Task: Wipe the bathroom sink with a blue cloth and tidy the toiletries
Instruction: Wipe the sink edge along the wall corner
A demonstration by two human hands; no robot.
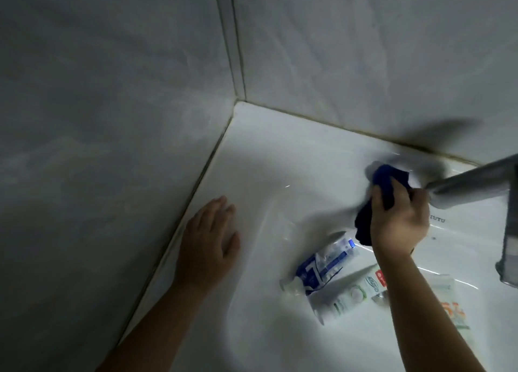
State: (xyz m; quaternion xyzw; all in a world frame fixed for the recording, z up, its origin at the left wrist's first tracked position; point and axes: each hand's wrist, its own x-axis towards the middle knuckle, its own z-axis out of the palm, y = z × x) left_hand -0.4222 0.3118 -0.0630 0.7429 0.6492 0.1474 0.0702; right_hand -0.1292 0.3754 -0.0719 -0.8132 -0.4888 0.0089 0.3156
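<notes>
My right hand grips a bunched blue cloth and presses it on the back ledge of the white sink, close to the base of the grey faucet. My left hand lies flat with straight fingers on the sink's left rim, beside the wall. Inside the basin lie a blue and white tube, a white and green tube, and a pale tube with orange print, partly hidden by my right forearm.
Grey marbled tile walls meet in a corner behind the sink. A dark grout seam runs along the sink's left edge. The faucet spout juts in from the right, above the basin.
</notes>
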